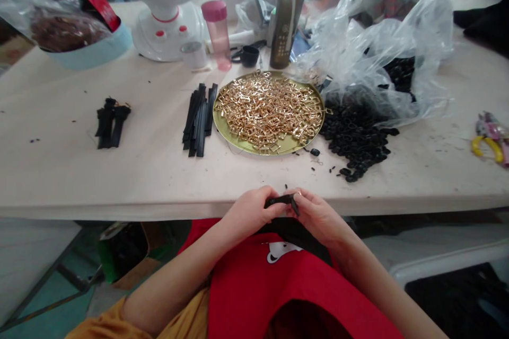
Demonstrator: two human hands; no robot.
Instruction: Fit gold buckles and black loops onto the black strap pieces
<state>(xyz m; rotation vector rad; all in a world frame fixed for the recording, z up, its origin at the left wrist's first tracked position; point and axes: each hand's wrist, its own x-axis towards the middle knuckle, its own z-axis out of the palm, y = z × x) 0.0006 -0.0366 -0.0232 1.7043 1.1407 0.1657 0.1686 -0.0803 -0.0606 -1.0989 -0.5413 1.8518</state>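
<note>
Pinching one black strap (280, 200) together, the left hand (254, 207) and right hand (316, 214) meet by the table (119, 183) edge, near a plate (231, 141) of gold-coloured buckles (268, 108).

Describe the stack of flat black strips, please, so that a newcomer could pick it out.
Find the round tray of gold-coloured pieces on the table. Just to its left lies the stack of flat black strips. It is longer than the black bundle farther left, whose top shows gold-coloured bits.

Soft, diffuse brightness across the table (151, 175), dim shadow beneath, slight overall blur
</note>
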